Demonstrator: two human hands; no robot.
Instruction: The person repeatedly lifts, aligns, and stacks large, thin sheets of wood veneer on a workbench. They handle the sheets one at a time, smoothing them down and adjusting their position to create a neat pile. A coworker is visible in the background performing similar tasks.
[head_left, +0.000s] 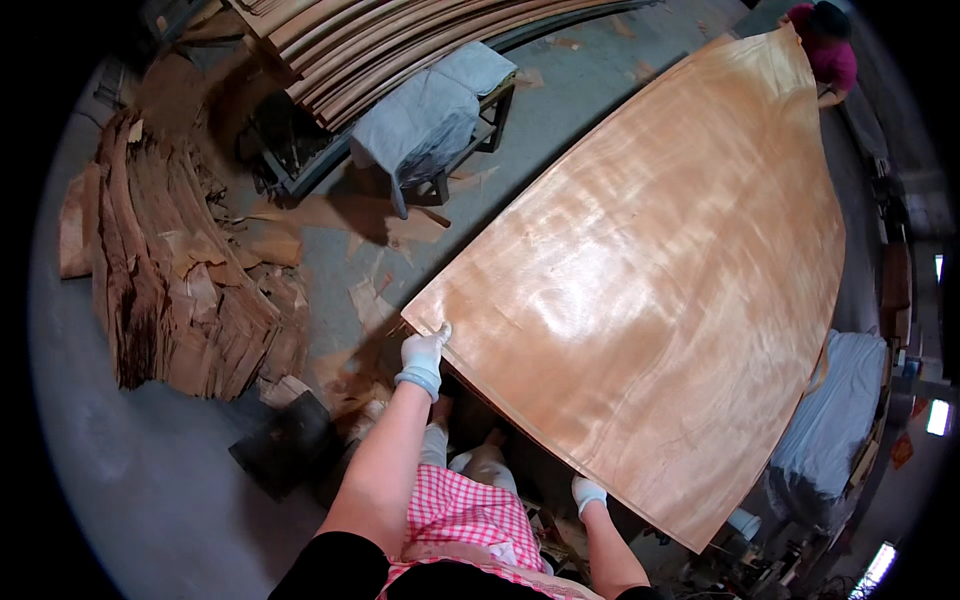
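Note:
A large, shiny light-brown wood veneer sheet (640,270) stretches from in front of me to the far right. White-gloved, my left hand (424,355) grips its near left corner, thumb on top and fingers hidden under the edge. My right hand (588,494), also in a white glove, closes on the near edge further right; its fingers are mostly hidden below the sheet. At the far end a co-worker (828,55) in a dark cap and magenta top has hands at the sheet's edge.
Torn veneer scraps (190,290) form a big heap at the left. Long veneer sheets (350,40) lie stacked on a rack at the back, beside a cloth-draped stand (425,115). A black box (283,445) sits on the floor near my left arm. Grey sheeting (835,400) covers something at right.

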